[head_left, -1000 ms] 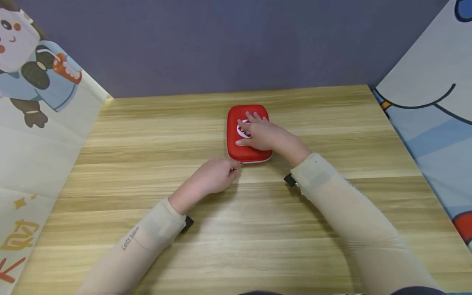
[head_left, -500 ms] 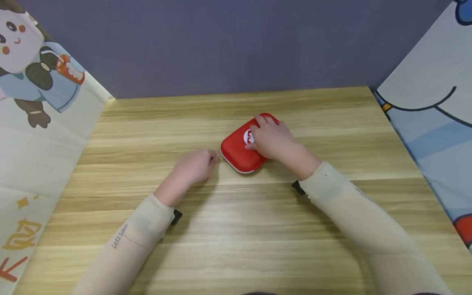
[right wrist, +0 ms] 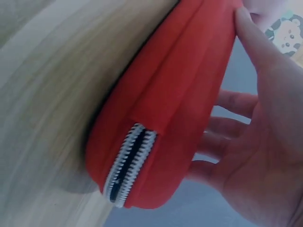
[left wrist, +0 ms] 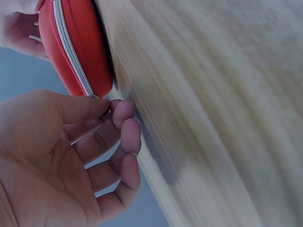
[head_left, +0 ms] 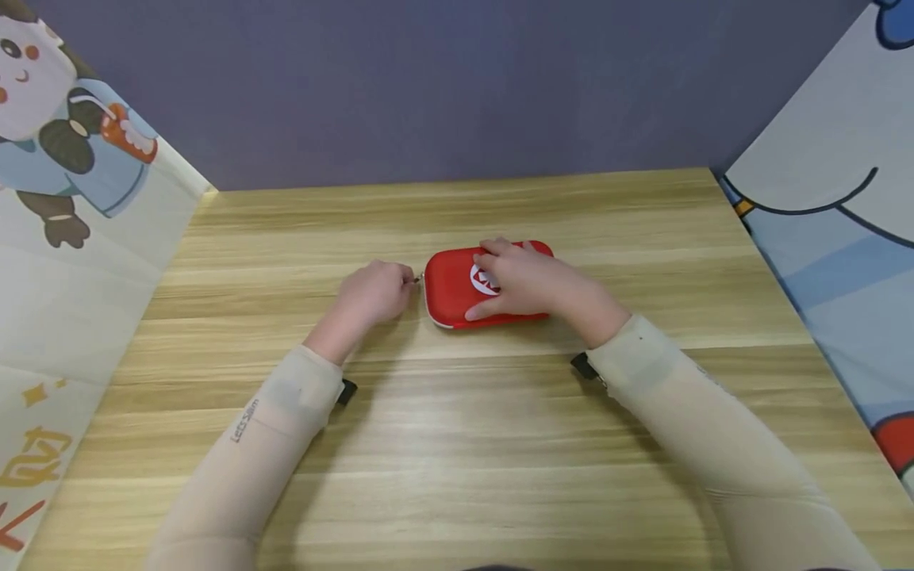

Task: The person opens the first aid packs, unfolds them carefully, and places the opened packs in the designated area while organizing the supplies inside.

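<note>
A red zip case (head_left: 450,289) with a round white emblem (head_left: 484,279) lies lengthwise across the wooden table. At its left end my left hand (head_left: 374,292) pinches the zipper pull (head_left: 417,278) between thumb and index finger, the other fingers loosely curled. The left wrist view shows the pale zipper (left wrist: 71,49) running along the case's side to those fingertips. My right hand (head_left: 531,281) rests on top of the case, fingers spread toward the far edge and thumb near the front. In the right wrist view, parted zipper teeth (right wrist: 125,165) with a dark gap show at one end.
The wooden table (head_left: 457,444) ends at a dark blue-grey back panel (head_left: 457,87). Printed cartoon panels flank it on the left (head_left: 86,262) and right (head_left: 821,159). Both forearms wear pale sleeves (head_left: 278,428).
The case has turned from pointing away, through a slant, to lying sideways under my right hand. My left hand has moved left and away from me, staying by the case's zipper end.
</note>
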### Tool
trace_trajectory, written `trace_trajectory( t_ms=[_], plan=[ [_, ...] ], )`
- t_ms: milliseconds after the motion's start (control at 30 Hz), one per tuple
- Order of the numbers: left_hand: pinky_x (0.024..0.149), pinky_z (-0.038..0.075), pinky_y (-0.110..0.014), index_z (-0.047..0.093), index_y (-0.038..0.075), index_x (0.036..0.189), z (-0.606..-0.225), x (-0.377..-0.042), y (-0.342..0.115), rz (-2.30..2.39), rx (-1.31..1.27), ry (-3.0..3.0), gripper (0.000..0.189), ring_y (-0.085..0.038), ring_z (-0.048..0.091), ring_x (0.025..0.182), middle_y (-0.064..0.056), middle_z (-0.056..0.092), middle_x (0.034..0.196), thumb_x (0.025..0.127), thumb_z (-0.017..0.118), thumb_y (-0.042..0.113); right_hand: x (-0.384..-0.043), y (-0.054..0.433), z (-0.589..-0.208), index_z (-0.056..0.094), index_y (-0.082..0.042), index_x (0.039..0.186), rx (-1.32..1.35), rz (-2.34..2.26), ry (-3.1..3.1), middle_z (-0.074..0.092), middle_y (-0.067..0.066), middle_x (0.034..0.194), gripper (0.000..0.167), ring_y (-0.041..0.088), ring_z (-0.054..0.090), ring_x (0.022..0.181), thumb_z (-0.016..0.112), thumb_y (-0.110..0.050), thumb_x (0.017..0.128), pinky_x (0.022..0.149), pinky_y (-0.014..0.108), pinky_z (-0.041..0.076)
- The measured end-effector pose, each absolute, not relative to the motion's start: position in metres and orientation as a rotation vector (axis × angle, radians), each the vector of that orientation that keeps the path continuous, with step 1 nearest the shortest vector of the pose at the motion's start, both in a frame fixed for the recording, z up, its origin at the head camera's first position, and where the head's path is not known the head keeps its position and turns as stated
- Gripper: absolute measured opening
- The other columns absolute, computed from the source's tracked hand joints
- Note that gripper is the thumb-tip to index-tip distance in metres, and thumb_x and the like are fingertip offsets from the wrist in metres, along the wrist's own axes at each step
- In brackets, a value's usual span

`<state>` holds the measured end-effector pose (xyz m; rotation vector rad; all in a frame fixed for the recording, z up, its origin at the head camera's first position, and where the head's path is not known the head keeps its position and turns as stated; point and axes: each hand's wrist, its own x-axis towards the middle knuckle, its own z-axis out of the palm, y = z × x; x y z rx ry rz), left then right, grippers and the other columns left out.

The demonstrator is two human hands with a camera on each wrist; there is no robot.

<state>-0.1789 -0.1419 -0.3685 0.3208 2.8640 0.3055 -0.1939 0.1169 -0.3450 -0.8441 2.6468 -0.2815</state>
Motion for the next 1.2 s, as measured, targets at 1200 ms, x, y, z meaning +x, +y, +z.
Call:
trace_trajectory(
  t_ms=[1200],
  plan=[
    [0.073, 0.05, -0.039, 0.078, 0.015, 0.111, -0.37, -0.14, -0.145, 0.438, 0.34, 2.814, 0.022, -0.024, 0.062, 0.083, -0.002, 0.069, 0.082, 0.107, 0.06, 0.026, -0.203, 0.109, -0.35, 0.054, -0.008, 0.156, -0.816, -0.296, 2.726, 0.042, 0.021, 0.168, 0.094, 0.042, 0.041, 0.155, 0.078, -0.066, 0.086, 0.122, 0.059, 0.043]
  ],
)
